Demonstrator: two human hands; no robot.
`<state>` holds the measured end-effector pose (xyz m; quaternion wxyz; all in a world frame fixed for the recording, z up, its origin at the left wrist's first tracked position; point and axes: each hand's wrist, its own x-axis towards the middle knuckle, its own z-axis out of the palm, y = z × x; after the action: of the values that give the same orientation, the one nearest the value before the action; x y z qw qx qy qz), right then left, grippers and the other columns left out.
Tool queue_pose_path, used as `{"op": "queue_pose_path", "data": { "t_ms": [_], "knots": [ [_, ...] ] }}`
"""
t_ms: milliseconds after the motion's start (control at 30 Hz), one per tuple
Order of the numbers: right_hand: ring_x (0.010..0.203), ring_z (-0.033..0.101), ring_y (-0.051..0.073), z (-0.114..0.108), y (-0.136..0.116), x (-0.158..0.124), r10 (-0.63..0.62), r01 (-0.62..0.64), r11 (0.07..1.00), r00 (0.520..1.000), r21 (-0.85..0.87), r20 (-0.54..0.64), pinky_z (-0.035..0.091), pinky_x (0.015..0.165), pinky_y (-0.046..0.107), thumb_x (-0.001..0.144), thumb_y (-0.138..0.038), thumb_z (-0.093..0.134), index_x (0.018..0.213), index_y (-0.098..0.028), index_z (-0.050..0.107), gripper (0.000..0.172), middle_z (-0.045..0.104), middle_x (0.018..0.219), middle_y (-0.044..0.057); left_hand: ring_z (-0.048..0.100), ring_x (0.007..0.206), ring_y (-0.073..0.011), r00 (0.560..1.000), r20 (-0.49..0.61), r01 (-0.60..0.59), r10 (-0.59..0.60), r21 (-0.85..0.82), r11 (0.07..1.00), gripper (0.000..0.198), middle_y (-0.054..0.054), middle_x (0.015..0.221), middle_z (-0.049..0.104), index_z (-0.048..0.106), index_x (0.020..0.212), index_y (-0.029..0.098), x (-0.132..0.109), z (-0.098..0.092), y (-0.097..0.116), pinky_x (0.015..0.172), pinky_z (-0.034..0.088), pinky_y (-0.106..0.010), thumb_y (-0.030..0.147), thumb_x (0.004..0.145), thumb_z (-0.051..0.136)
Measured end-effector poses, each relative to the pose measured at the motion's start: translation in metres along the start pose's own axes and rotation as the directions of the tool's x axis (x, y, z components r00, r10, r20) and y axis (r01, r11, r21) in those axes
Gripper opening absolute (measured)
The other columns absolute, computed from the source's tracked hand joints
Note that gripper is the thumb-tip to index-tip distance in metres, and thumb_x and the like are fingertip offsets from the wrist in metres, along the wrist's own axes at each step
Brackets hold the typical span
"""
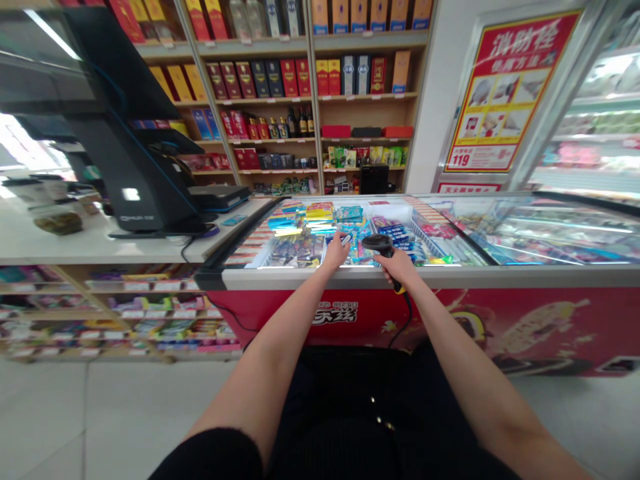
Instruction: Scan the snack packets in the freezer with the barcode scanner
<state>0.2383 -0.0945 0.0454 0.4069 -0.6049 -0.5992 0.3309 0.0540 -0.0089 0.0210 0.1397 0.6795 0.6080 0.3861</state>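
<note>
My right hand is wrapped round the handle of a black barcode scanner, whose head points left. Yellow shows at the base of its handle, where a dark cable hangs down. Just left of it, my left hand is closed on a small blue-and-white packet; its print is too small to read. Both hands are over the front part of the chest freezer's glass top. Under and around them, colourful packaged goods show, some in white baskets.
A black checkout terminal stands on the white counter at left, with jars further left. The freezer's red front is before me. Boxed goods fill the shelves behind, and a red poster hangs at right.
</note>
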Motion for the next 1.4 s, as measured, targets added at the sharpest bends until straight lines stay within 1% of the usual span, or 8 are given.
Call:
{"op": "queue_pose_path", "data": {
  "t_ms": [100, 267, 500, 800, 1033, 1133, 1200, 1400],
  "knots": [
    [0.032, 0.049, 0.011, 0.000, 0.000, 0.000, -0.008, 0.008, 1.000, 1.000, -0.002, -0.007, 0.039, 0.035, 0.020, 0.088, -0.030, 0.067, 0.080, -0.018, 0.053, 0.019, 0.053, 0.046, -0.005, 0.065, 0.110, -0.0209, 1.000, 0.002, -0.005, 0.005, -0.018, 1.000, 0.030, -0.011, 0.115, 0.071, 0.054, 0.123, 0.015, 0.002, 0.001, -0.001, 0.092, 0.046, -0.028, 0.025, 0.095, 0.051],
    [0.032, 0.048, 0.011, -0.001, -0.004, -0.002, -0.015, 0.016, 1.000, 1.000, 0.008, -0.017, 0.040, 0.034, 0.021, 0.089, -0.028, 0.063, 0.077, -0.018, 0.052, 0.018, 0.052, 0.044, -0.005, 0.067, 0.102, -0.0210, 1.000, 0.020, -0.007, 0.007, -0.040, 0.999, 0.029, -0.007, 0.096, 0.075, 0.059, 0.117, 0.016, 0.002, -0.001, -0.001, 0.089, 0.046, -0.029, 0.032, 0.098, 0.045],
    [0.031, 0.048, 0.011, -0.003, -0.007, -0.006, -0.002, 0.002, 1.000, 1.000, 0.017, -0.019, 0.039, 0.035, 0.020, 0.089, -0.026, 0.065, 0.077, -0.018, 0.052, 0.019, 0.051, 0.043, -0.005, 0.067, 0.100, -0.0212, 1.000, 0.006, -0.022, 0.022, -0.045, 0.999, 0.030, -0.007, 0.094, 0.075, 0.061, 0.116, 0.015, 0.003, 0.000, -0.004, 0.088, 0.046, -0.029, 0.033, 0.097, 0.045],
    [0.033, 0.049, 0.011, -0.004, -0.001, -0.002, -0.016, 0.016, 1.000, 0.999, 0.003, -0.036, 0.041, 0.035, 0.021, 0.087, -0.026, 0.064, 0.074, -0.019, 0.051, 0.020, 0.053, 0.047, -0.004, 0.066, 0.104, -0.0214, 0.999, 0.002, -0.043, 0.043, -0.018, 0.999, 0.031, -0.007, 0.102, 0.074, 0.061, 0.119, 0.018, 0.005, 0.003, -0.007, 0.092, 0.047, -0.030, 0.031, 0.096, 0.047],
    [0.034, 0.049, 0.011, -0.008, 0.007, 0.002, -0.010, 0.011, 0.999, 0.999, 0.034, -0.039, 0.041, 0.035, 0.020, 0.087, -0.027, 0.065, 0.079, -0.018, 0.052, 0.018, 0.054, 0.048, -0.004, 0.065, 0.109, -0.0219, 0.998, 0.017, -0.060, 0.060, 0.014, 0.998, 0.031, -0.007, 0.119, 0.070, 0.059, 0.123, 0.022, 0.003, 0.001, -0.004, 0.093, 0.047, -0.031, 0.030, 0.095, 0.049],
    [0.034, 0.050, 0.010, -0.012, 0.015, 0.006, -0.018, 0.021, 0.999, 0.998, 0.043, -0.057, 0.041, 0.036, 0.020, 0.085, -0.028, 0.067, 0.078, -0.018, 0.054, 0.018, 0.054, 0.049, -0.004, 0.065, 0.108, -0.0223, 0.994, 0.048, -0.105, 0.102, 0.050, 0.993, 0.032, -0.008, 0.119, 0.070, 0.057, 0.125, 0.021, 0.002, 0.003, 0.003, 0.092, 0.048, -0.032, 0.030, 0.095, 0.050],
    [0.034, 0.050, 0.011, -0.016, 0.020, 0.008, -0.013, 0.017, 0.998, 0.997, 0.065, -0.072, 0.041, 0.036, 0.020, 0.084, -0.029, 0.067, 0.079, -0.018, 0.054, 0.018, 0.055, 0.049, -0.004, 0.063, 0.112, -0.0217, 0.985, 0.061, -0.167, 0.163, 0.066, 0.984, 0.032, -0.008, 0.123, 0.068, 0.057, 0.125, 0.021, 0.003, 0.008, 0.012, 0.095, 0.047, -0.032, 0.027, 0.095, 0.051],
    [0.034, 0.049, 0.011, -0.040, 0.030, 0.006, 0.028, -0.005, 0.988, 0.989, 0.152, -0.146, 0.041, 0.034, 0.021, 0.084, -0.029, 0.067, 0.080, -0.018, 0.053, 0.018, 0.053, 0.048, -0.005, 0.055, 0.121, -0.0226, 0.924, 0.093, -0.380, 0.372, 0.101, 0.919, 0.034, -0.010, 0.126, 0.064, 0.057, 0.126, 0.018, 0.007, 0.038, 0.052, 0.105, 0.041, -0.035, 0.023, 0.094, 0.052]
  ]
}}
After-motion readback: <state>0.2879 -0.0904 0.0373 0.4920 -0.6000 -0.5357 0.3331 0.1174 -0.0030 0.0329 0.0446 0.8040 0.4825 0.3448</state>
